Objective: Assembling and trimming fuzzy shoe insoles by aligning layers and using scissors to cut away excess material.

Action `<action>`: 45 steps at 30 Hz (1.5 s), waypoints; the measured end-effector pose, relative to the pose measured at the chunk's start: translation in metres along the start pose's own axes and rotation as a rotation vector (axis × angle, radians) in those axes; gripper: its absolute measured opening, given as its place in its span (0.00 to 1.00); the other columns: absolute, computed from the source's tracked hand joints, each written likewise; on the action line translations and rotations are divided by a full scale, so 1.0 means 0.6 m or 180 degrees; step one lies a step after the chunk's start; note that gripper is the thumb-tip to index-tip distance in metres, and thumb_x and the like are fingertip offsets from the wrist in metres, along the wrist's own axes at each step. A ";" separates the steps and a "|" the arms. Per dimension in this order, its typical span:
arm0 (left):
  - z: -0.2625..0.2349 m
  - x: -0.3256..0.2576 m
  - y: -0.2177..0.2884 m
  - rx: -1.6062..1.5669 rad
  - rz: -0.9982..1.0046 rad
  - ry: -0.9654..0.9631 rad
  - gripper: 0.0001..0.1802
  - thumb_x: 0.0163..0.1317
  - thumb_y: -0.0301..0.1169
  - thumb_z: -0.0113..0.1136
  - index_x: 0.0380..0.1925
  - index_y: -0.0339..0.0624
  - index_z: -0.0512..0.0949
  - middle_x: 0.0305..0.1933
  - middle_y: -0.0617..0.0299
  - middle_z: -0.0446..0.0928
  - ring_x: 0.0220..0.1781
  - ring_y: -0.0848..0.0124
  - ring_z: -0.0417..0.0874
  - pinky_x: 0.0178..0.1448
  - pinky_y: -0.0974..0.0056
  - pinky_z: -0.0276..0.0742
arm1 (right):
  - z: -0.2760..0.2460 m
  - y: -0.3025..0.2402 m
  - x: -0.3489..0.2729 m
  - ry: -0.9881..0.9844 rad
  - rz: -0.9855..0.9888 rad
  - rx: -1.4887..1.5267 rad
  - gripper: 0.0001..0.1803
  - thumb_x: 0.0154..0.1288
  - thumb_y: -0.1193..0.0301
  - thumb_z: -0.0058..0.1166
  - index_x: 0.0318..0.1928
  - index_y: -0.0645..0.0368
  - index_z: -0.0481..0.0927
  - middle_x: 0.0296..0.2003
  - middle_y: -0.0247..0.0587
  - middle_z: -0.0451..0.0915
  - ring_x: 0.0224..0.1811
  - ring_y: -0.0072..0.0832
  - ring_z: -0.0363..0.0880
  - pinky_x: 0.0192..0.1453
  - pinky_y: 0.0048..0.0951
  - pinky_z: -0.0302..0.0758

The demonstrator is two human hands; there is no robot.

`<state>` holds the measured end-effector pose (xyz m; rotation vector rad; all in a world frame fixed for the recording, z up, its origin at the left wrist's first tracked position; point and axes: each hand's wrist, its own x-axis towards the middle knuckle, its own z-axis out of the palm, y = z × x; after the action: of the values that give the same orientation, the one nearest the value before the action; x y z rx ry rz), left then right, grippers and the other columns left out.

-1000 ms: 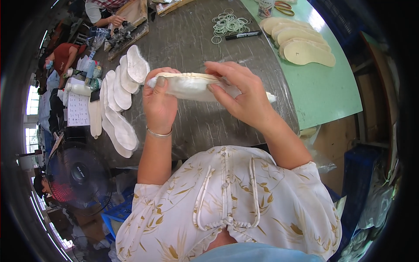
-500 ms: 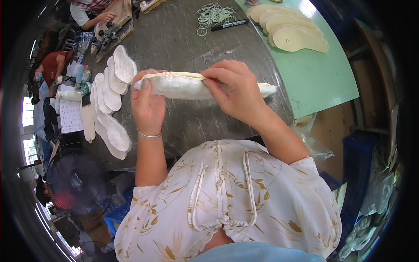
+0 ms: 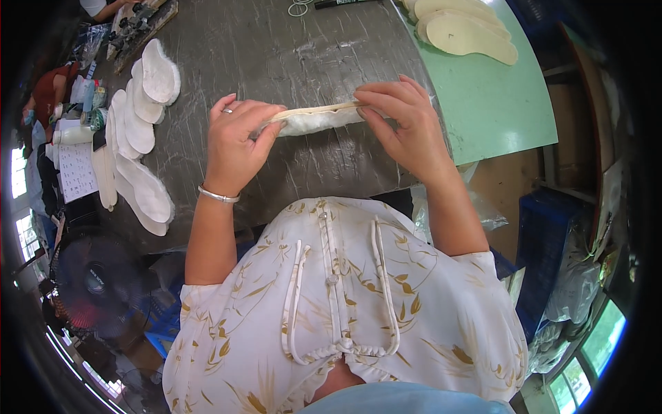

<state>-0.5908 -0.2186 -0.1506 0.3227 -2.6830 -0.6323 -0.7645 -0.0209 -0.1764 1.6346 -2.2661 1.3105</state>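
A white fleecy insole (image 3: pixel 318 123) with a cream edge is held up edge-on above the dark table, its long side lying across my view. My left hand (image 3: pixel 236 141) pinches its left end between thumb and fingers. At the other end, the thumb and fingers of my right hand (image 3: pixel 408 131) grip the cream edge. My fingers cover both tips of the insole. White fluff hangs below the edge between my hands.
White fleecy insoles (image 3: pixel 160 74) overlap in a row at the left, beside a written sheet (image 3: pixel 77 169). Flat cream insoles (image 3: pixel 476 38) lie on the green tabletop (image 3: pixel 493 103). Rubber bands (image 3: pixel 298 8) and a black marker (image 3: pixel 338 3) are at the far edge. A fan (image 3: pixel 96 279) stands lower left.
My left hand has turned over, from cupping the insole's end to pinching it. My right hand has shifted outward to the right end. My view has also shifted.
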 end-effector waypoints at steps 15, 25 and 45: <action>0.016 0.000 0.002 -0.0125 0.0065 -0.0012 0.06 0.52 0.27 0.64 0.32 0.48 0.83 0.33 0.67 0.83 0.38 0.70 0.81 0.62 0.56 0.61 | 0.032 0.003 0.000 -0.0082 -0.0288 -0.0207 0.08 0.52 0.73 0.61 0.36 0.53 0.84 0.34 0.32 0.81 0.41 0.33 0.79 0.60 0.43 0.67; 0.067 0.008 0.043 0.0397 0.0324 -0.0391 0.22 0.50 0.40 0.68 0.46 0.47 0.79 0.40 0.62 0.80 0.47 0.63 0.79 0.66 0.52 0.59 | 0.054 0.016 -0.018 -0.0226 -0.0349 -0.0128 0.06 0.51 0.73 0.60 0.33 0.55 0.82 0.31 0.34 0.80 0.37 0.34 0.78 0.56 0.39 0.70; 0.093 0.016 0.042 0.0541 0.0390 -0.0433 0.10 0.53 0.31 0.65 0.36 0.46 0.82 0.34 0.64 0.82 0.38 0.66 0.81 0.57 0.55 0.66 | 0.001 0.054 -0.061 -0.0147 0.0234 -0.0067 0.07 0.54 0.74 0.61 0.36 0.57 0.83 0.34 0.37 0.82 0.38 0.37 0.79 0.55 0.39 0.70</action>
<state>-0.6250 -0.1782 -0.1823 0.1625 -2.8675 -0.4042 -0.7743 0.0086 -0.2140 1.6062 -2.3799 1.2720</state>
